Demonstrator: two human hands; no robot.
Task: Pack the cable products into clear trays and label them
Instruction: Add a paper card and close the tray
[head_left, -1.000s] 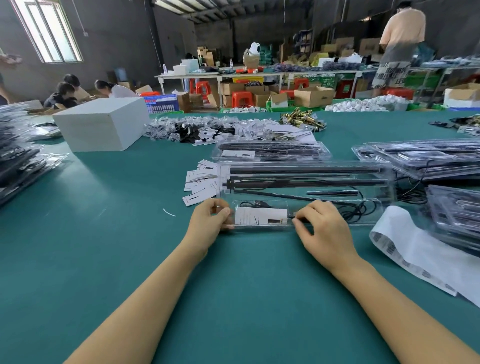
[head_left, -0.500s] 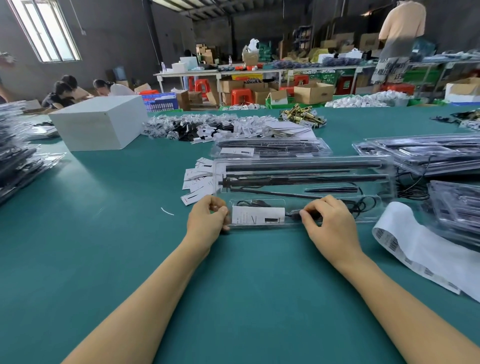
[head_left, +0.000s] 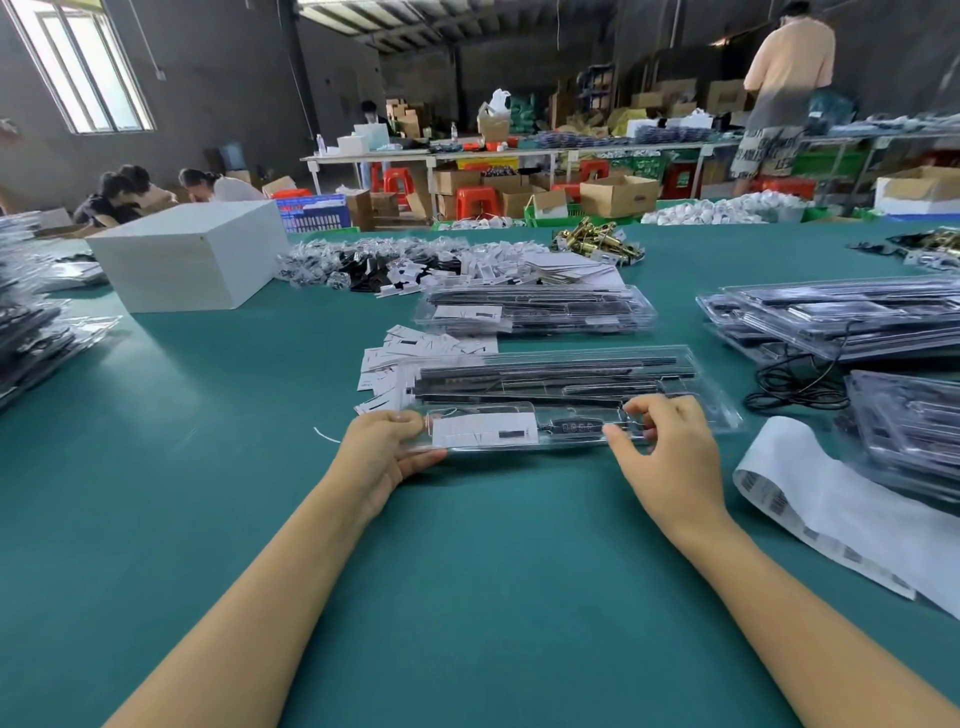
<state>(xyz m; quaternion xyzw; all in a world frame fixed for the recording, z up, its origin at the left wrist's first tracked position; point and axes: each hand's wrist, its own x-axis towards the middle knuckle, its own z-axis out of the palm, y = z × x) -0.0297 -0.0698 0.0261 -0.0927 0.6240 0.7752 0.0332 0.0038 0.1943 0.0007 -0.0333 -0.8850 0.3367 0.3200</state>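
A clear plastic tray (head_left: 561, 387) holding long black strips and a small black controller lies on the green table in front of me. A white paper card (head_left: 483, 430) sits inside its near compartment. My left hand (head_left: 382, 452) grips the tray's near left corner, thumb on top and fingers under the edge. My right hand (head_left: 662, 447) pinches the near edge on the right side, fingers curled over the rim. A strip of barcode labels (head_left: 831, 514) lies at the right. Loose white cards (head_left: 415, 353) lie behind the tray's left end.
Another filled tray (head_left: 535, 309) lies behind. Stacks of trays (head_left: 841, 317) and a black cable (head_left: 795, 384) sit at the right, more stacks (head_left: 26, 332) at the left edge. A white box (head_left: 192, 254) stands far left. Bagged parts (head_left: 374, 267) lie beyond. People work in the background.
The tray's near edge has lifted off the table in both hands. My left hand shifted its fingers under the corner; my right hand opened into a pinch on the rim.
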